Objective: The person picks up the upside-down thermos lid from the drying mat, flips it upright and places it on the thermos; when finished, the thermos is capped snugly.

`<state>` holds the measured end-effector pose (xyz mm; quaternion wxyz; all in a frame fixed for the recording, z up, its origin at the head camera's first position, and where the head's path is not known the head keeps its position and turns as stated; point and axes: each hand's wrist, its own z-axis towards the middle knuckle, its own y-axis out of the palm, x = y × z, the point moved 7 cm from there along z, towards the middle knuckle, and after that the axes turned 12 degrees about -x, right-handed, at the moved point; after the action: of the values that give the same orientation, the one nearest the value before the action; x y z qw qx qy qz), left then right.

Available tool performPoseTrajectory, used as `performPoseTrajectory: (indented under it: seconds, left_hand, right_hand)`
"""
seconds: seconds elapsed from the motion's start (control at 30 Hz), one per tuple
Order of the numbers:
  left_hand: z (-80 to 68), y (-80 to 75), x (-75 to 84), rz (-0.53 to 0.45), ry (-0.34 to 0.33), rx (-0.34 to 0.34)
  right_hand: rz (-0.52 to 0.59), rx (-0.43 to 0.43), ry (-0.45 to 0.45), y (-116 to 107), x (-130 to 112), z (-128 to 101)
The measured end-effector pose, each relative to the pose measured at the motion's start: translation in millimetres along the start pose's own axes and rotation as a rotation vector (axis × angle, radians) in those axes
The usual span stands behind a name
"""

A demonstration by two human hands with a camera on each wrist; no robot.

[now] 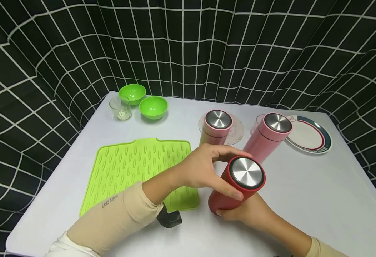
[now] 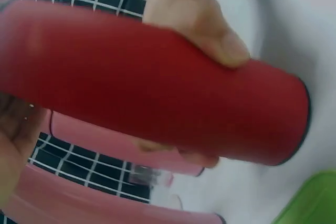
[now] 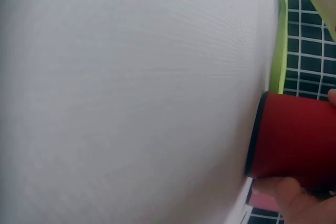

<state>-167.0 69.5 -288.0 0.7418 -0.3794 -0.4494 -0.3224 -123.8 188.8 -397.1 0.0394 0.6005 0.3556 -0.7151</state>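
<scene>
- Far left at the back of the white surface stand a clear glass cup with a little pale stuff at its bottom and two bright green plastic bowls; whether the bowls hold anything cannot be told.
- A ribbed lime-green silicone mat lies flat in front of them.
- The left hand reaches in over the mat's right edge, forearm in a beige sleeve, fingers and thumb curled round the upper part of the red cylindrical flask with a steel-topped cap.
- This red flask sits near the front middle of the surface, just right of the mat. Its long axis is tilted, cap end up and towards the camera, base down and leftward.
- The right hand grips the flask's lower body from beneath, fingers wrapped round it.
- Behind stand two upright pink flasks with steel-topped caps, the right one leaning slightly.
- Farthest right lies a white plate with a teal and red rim.
</scene>
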Motion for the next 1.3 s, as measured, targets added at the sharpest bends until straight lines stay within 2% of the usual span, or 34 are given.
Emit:
performPoseTrajectory:
  seconds: [0.07, 0.13, 0.2, 0.33, 0.4, 0.53, 0.67, 0.77, 0.83, 0.93, 1.0, 1.07, 1.1, 1.13, 1.17, 1.23, 1.3]
  left_hand:
    - [3.9, 0.4, -4.5, -0.05, 0.006, -0.072]
    - [3.8, 2.6, -5.4, -0.04, -0.009, -0.09]
    - [-0.5, 4.3, -3.1, 0.032, -0.039, -0.04]
    - [-12.5, 6.2, 9.0, 0.271, -0.105, 0.147]
    - [-16.1, 7.1, 14.4, 0.341, -0.119, 0.216]
    - [-16.6, 9.6, 19.0, 0.347, -0.111, 0.25]
    - [-14.1, 10.1, 18.0, 0.282, -0.072, 0.239]
    - [-10.6, 7.0, 13.9, 0.193, -0.029, 0.193]
    - [-5.7, 3.9, 8.3, 0.128, -0.001, 0.127]
    - [5.9, 1.3, -4.0, 0.008, 0.009, -0.072]
    - [12.6, 2.2, -12.3, -0.078, 0.01, -0.218]
    - [14.9, 3.4, -17.8, -0.138, -0.01, -0.314]
    - [14.5, 4.1, -18.9, -0.161, -0.013, -0.33]
    - [13.2, 4.5, -18.5, -0.154, -0.014, -0.323]
    - [11.0, 4.4, -16.9, -0.123, -0.022, -0.284]
    - [5.0, 3.3, -10.6, -0.052, -0.043, -0.156]
    - [-2.0, 2.6, -2.1, 0.014, -0.061, -0.005]
  right_hand:
    - [0.011, 0.001, 0.002, 0, 1, 0]
    - [0.015, 0.003, -0.011, 1, 1, 0]
    - [0.02, 0.003, -0.022, 4, 0, 0]
    - [0.002, 0.003, -0.008, 8, 0, -1]
    - [-0.005, 0.006, 0.001, 9, 0, 0]
    - [-0.032, 0.005, -0.009, 8, -2, 1]
    - [-0.004, -0.013, -0.021, 7, -3, 1]
    - [0.016, -0.024, -0.013, 5, -1, 1]
    - [0.008, -0.026, -0.003, 2, 0, 2]
    - [-0.01, -0.037, 0.029, -1, 2, 1]
    - [-0.009, -0.045, 0.008, -2, 2, 2]
    - [-0.005, -0.059, -0.006, -3, 3, 2]
    - [-0.009, -0.064, -0.009, -3, 3, 2]
    - [-0.01, -0.072, -0.018, -3, 3, 2]
    - [-0.009, -0.083, -0.022, -2, 4, 3]
    - [-0.007, -0.102, -0.008, -1, 4, 4]
    - [0.004, -0.125, -0.041, 0, 1, 7]
